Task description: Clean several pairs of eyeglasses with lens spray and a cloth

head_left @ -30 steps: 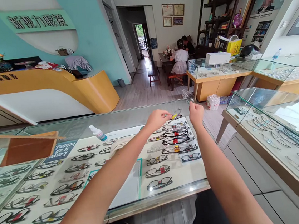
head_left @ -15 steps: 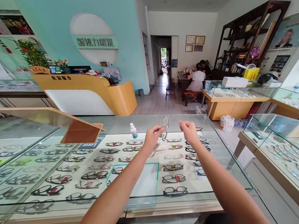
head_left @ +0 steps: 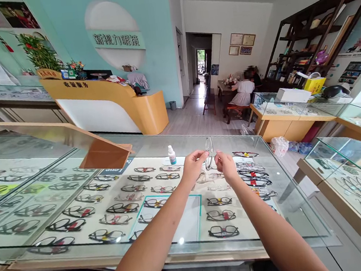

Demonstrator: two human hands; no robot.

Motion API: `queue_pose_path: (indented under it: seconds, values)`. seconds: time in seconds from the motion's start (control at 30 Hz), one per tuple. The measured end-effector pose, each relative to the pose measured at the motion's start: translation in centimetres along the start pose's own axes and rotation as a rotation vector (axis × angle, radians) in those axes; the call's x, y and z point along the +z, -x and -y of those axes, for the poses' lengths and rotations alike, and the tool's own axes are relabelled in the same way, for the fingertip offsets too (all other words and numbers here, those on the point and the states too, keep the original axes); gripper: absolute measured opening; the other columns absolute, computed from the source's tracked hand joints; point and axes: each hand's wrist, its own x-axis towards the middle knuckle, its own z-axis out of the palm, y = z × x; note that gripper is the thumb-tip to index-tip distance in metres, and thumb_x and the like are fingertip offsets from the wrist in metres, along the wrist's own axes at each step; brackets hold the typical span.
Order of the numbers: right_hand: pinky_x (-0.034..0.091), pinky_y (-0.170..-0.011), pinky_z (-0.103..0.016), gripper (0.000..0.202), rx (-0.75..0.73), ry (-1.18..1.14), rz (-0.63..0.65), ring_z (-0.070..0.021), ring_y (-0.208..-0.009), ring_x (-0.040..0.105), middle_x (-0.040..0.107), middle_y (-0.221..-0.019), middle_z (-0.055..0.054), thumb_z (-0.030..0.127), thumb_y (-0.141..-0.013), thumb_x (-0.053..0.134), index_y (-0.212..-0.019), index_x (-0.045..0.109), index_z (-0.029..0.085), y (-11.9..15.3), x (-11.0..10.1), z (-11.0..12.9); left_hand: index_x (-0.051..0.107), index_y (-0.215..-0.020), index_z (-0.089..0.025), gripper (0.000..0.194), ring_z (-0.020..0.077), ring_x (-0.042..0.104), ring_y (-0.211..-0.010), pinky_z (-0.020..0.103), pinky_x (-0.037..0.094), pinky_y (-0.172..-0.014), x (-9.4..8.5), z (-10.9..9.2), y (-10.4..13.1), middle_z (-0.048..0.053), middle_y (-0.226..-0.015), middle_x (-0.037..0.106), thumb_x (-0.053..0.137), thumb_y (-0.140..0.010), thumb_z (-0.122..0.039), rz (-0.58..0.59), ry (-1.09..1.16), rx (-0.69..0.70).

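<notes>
Eyeglasses (head_left: 209,150): one thin-rimmed, rounded pair, upright above the glass showcase (head_left: 149,145) in my head view.
Left hand (head_left: 193,165): pinching the pair.
Right hand (head_left: 227,166): curled just beside it; contact, I cannot tell.
Bottle (head_left: 172,156): one, white, cylindrical.

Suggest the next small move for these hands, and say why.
Probably steady the glasses lightly with the right hand. The left hand pinches them edge-on above the glass display case, and the right hand is curled close beside them; whether it already touches them is hard to tell.
</notes>
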Motion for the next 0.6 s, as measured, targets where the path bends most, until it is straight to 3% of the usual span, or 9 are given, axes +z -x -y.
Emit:
queue_pose_path:
  seconds: [0.17,0.27,0.43,0.6]
  values:
    - [0.014,-0.051,-0.027,0.028,0.014,-0.058,0.080,-0.0098,-0.051,0.015,0.026,-0.053,0.012,0.049,-0.085,0.070,-0.077,0.061,0.023,0.5,-0.7,1.1,0.080,-0.085,-0.022,0.031,0.0218,0.067,-0.092,0.033,0.049,-0.091,-0.4,0.1,0.0,0.004,-0.091,0.078,0.083,-0.083,-0.053,0.006,-0.034,0.002]
    - [0.019,-0.053,-0.026,0.018,0.048,-0.094,0.066,-0.0098,-0.053,0.023,0.032,-0.059,0.011,0.037,-0.076,0.072,-0.084,0.062,0.024,0.7,-0.8,1.6,0.080,-0.086,-0.022,0.030,0.0220,0.067,-0.092,0.034,0.050,-0.090,-0.2,0.0,0.2,0.004,-0.091,0.078,0.082,-0.084,-0.051,0.016,-0.052,0.003]
    - [0.030,-0.057,-0.027,0.028,0.008,-0.112,0.005,-0.0093,-0.059,0.039,0.057,-0.079,0.006,0.029,-0.065,0.074,-0.090,0.066,0.023,0.7,-0.6,2.0,0.079,-0.087,-0.021,0.030,0.0217,0.065,-0.088,0.033,0.050,-0.085,0.1,-0.1,0.5,0.004,-0.089,0.076,0.081,-0.085,-0.051,0.046,-0.113,0.023]
    - [0.032,-0.059,-0.027,0.029,-0.057,-0.096,0.016,-0.0100,-0.062,0.042,0.059,-0.079,0.006,0.028,-0.066,0.079,-0.091,0.064,0.023,0.6,-0.6,2.0,0.080,-0.090,-0.021,0.032,0.0208,0.064,-0.085,0.031,0.048,-0.079,0.3,0.0,0.7,0.004,-0.092,0.076,0.081,-0.086,-0.052,0.081,-0.133,-0.001]
